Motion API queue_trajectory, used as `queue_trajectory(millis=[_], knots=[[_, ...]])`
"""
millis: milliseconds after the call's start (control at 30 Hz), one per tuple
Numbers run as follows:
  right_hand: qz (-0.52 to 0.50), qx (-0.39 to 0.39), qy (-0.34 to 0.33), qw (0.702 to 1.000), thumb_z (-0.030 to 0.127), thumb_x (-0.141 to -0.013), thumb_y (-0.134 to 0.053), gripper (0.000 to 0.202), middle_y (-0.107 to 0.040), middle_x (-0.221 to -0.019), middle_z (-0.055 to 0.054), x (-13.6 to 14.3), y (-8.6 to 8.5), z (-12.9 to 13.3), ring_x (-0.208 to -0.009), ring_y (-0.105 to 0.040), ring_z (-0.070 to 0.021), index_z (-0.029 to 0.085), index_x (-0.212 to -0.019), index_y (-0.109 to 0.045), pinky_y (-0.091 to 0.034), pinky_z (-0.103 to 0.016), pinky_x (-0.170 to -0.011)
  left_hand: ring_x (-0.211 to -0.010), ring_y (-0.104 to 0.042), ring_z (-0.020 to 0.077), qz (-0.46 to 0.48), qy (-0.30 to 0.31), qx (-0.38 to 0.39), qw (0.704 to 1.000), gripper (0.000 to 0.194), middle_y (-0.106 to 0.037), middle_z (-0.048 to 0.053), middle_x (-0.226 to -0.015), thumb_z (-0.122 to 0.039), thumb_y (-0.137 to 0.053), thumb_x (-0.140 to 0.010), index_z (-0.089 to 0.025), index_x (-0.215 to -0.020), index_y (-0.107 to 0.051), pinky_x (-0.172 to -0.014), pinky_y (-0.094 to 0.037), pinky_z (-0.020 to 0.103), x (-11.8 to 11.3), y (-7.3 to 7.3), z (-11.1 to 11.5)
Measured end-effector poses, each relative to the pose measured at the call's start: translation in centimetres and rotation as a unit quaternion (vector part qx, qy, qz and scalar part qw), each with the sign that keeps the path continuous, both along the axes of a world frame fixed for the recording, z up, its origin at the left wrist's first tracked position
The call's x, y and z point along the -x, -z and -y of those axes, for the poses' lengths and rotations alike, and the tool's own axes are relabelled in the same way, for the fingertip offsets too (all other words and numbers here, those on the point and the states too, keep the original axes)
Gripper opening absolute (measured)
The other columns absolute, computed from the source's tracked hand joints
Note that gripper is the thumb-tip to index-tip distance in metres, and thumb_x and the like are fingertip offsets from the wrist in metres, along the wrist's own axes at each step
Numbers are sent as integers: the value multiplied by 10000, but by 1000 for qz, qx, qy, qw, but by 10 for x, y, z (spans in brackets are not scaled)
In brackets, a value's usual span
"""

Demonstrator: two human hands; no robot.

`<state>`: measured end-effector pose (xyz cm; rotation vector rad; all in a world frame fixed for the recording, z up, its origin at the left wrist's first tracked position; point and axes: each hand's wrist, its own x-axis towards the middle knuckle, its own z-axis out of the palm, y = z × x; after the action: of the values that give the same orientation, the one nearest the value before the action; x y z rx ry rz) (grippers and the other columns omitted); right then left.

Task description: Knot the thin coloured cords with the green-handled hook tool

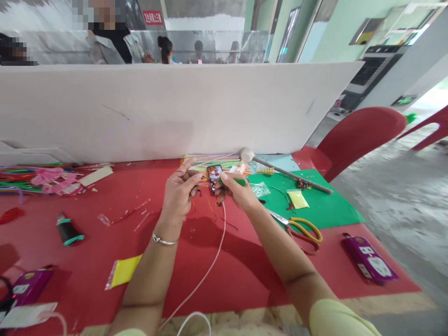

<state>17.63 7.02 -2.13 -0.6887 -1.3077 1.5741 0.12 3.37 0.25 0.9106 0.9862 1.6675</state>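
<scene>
My left hand (177, 193) is raised over the red table, thumb and index finger pinched together. What it pinches, if anything, is too small to make out. My right hand (240, 192) is closed just across from it, with a green piece (241, 181) showing at its fingers; its kind is unclear. Between the hands, a phone (214, 172) with a lit picture on its screen is partly covered by the right fingers. A pale cable (221, 242) runs from beside it toward me. Scissors (299, 231) with yellow and red handles lie right of my right forearm.
A white board (175, 109) stands along the table's back. Colourful thin stems (21, 179) lie at left, near a black-and-teal tool (69, 229). Yellow packets (126, 269), a green sheet (336, 207), a ball-ended stick (290, 172) and a purple box (369, 259) lie around.
</scene>
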Motion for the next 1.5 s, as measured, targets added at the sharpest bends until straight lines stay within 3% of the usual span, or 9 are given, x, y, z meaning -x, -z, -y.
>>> queue_trajectory(millis=[133, 333, 867, 1500], knots=[[2, 7, 0, 1000, 727, -798, -785, 569, -723, -672, -37, 0, 2, -1, -482, -634, -119, 161, -743, -754, -530, -239, -447, -430, -378, 1, -1, 0, 0, 1000, 679, -671, -35, -766, -224, -913, -685, -200, -1341, -741, -384, -270, 161, 0, 0, 0], [5, -5, -7, 1000, 713, -838, -758, 558, -713, -646, -30, -1, 6, -3, -473, -638, -126, 161, -759, -757, -541, -248, -454, -424, -374, 2, 0, 0, -3, 1000, 647, -664, -40, -735, -236, -933, -678, -187, -1300, -760, -380, -269, 168, 1, 2, -1], [30, -17, 0, 999, 731, -819, -761, 580, -706, -640, -29, -4, -7, 4, -469, -638, -123, 158, -733, -739, -520, -246, -477, -411, -389, 5, 5, 7, -11, 1000, 635, -726, -23, -750, -228, -967, -648, -178, -1250, -772, -367, -267, 177, 0, -1, 1], [49, -28, 8, 998, 787, -815, -714, 631, -702, -651, -22, -4, -9, 7, -473, -639, -119, 158, -758, -716, -530, -245, -487, -431, -419, 7, -24, -13, -27, 999, 695, -764, -3, -819, -236, -962, -675, -193, -1335, -747, -368, -289, 163, 3, 9, -3]])
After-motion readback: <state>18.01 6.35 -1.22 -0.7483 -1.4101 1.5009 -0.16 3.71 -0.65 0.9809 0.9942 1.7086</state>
